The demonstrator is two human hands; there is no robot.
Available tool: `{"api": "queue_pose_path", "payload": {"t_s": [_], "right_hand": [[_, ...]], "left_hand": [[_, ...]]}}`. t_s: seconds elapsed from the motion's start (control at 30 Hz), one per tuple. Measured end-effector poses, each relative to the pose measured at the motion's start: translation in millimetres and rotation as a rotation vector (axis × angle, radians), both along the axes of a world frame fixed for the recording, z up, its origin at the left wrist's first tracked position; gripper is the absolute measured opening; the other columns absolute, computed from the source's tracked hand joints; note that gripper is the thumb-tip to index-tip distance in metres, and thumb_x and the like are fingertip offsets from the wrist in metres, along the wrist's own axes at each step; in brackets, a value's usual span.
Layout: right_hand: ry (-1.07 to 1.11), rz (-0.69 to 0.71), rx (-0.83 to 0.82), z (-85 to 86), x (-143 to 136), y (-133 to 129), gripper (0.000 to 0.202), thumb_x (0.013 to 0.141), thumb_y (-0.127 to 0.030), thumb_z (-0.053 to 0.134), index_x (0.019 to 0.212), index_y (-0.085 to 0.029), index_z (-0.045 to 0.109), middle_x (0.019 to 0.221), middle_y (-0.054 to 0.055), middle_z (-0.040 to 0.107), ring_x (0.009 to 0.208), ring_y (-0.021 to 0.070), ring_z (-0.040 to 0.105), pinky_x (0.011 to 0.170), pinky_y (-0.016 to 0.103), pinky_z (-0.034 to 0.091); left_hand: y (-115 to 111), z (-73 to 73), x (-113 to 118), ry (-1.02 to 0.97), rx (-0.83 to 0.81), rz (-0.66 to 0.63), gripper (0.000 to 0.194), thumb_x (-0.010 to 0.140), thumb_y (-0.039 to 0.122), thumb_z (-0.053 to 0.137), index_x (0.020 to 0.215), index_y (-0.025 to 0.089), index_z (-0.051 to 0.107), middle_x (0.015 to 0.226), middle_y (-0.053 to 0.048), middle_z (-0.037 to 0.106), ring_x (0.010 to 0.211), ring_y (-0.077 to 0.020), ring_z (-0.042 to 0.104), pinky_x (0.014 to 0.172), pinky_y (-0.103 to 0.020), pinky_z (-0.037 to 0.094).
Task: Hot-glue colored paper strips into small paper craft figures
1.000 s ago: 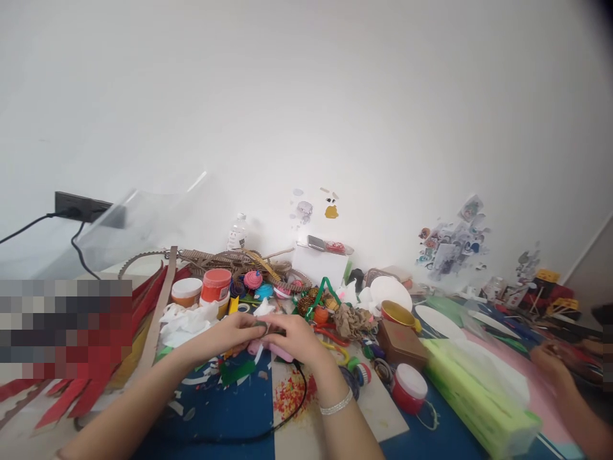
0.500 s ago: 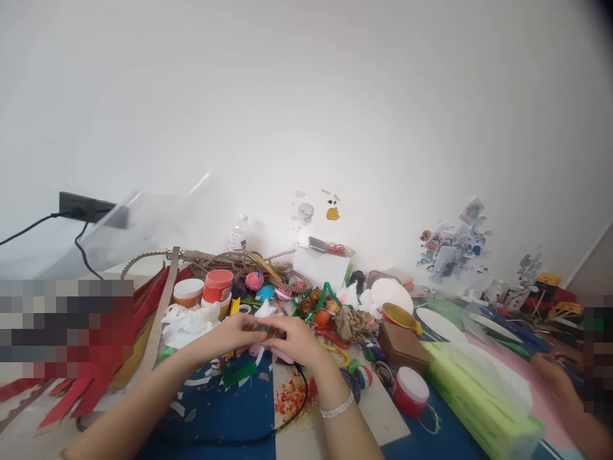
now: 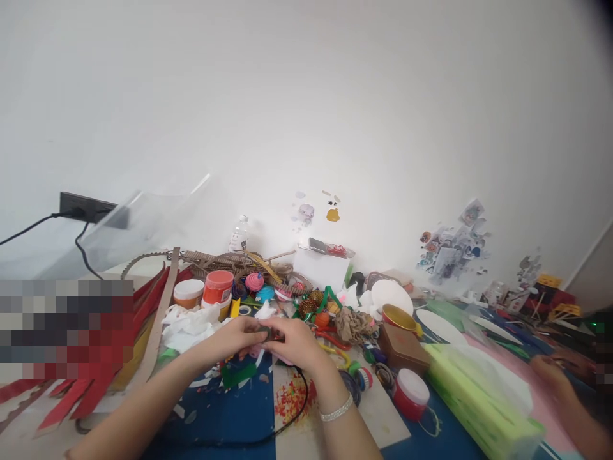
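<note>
My left hand (image 3: 243, 335) and my right hand (image 3: 293, 338) meet over the middle of the cluttered table. Their fingertips pinch a small dark, greenish piece (image 3: 269, 333), mostly hidden by the fingers, so its kind does not show. Just under the hands lies a pink object (image 3: 281, 359), largely covered; a black cord (image 3: 305, 397) runs from beside it toward me. Green paper scraps (image 3: 238, 375) lie below my left hand, and red and yellow bits (image 3: 290, 396) are scattered on a pale board below my right hand.
Left are crumpled white tissue (image 3: 186, 327), orange-labelled tubs (image 3: 218, 287) and red strips (image 3: 103, 377). Right stand a brown box (image 3: 403, 348), a red jar with a white lid (image 3: 410, 395) and a green tissue pack (image 3: 483, 399). Another person's hand (image 3: 550, 377) is at far right.
Both hands stay in nearly the same place. The fingers have shifted slightly around the small piece, which shows a little more between them.
</note>
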State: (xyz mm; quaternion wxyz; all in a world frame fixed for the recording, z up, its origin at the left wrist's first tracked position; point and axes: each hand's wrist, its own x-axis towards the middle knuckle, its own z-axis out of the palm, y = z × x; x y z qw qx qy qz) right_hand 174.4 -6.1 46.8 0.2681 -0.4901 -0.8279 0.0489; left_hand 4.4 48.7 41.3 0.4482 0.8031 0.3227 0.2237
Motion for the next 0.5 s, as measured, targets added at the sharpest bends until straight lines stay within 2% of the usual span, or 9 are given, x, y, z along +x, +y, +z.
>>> {"api": "queue_pose_path", "payload": {"t_s": [0.17,0.27,0.37,0.5], "right_hand": [[-0.080,-0.096,0.063,-3.2,-3.0,2.1,0.023,0.077,-0.037,0.063,0.097,-0.026,0.062,0.080,-0.001,0.068,0.072,0.0167,0.062,0.058,0.022,0.038],[-0.112,-0.144,0.098,-4.1,-3.9,3.1,0.022,0.077,-0.041,0.061,0.090,-0.023,0.061,0.071,-0.001,0.065,0.065,0.0164,0.060,0.055,0.022,0.035],[-0.127,-0.150,0.102,-3.8,-3.5,3.6,0.025,0.077,-0.043,0.060,0.091,-0.023,0.060,0.071,-0.001,0.066,0.066,0.0163,0.060,0.055,0.022,0.034],[-0.129,-0.078,0.066,-2.4,-1.8,3.2,0.027,0.079,-0.039,0.060,0.102,-0.025,0.057,0.075,-0.002,0.066,0.067,0.0148,0.061,0.055,0.020,0.034]], "left_hand": [[1.9,-5.6,5.5,-0.027,-0.013,-0.003,0.032,0.070,0.049,0.050,0.059,0.018,0.049,0.050,0.003,0.049,0.041,-0.0112,0.041,0.044,-0.023,0.031],[2.6,-8.8,7.9,-0.028,-0.017,-0.001,0.034,0.072,0.051,0.048,0.060,0.019,0.048,0.050,0.004,0.049,0.040,-0.0108,0.041,0.043,-0.023,0.031],[1.7,-8.0,7.7,-0.042,-0.006,-0.006,0.035,0.071,0.052,0.048,0.060,0.019,0.048,0.051,0.004,0.049,0.041,-0.0108,0.041,0.044,-0.023,0.032],[-0.9,-3.3,5.1,-0.026,-0.014,0.025,0.036,0.067,0.053,0.051,0.057,0.019,0.046,0.051,0.003,0.050,0.040,-0.0101,0.040,0.043,-0.023,0.031]]}}
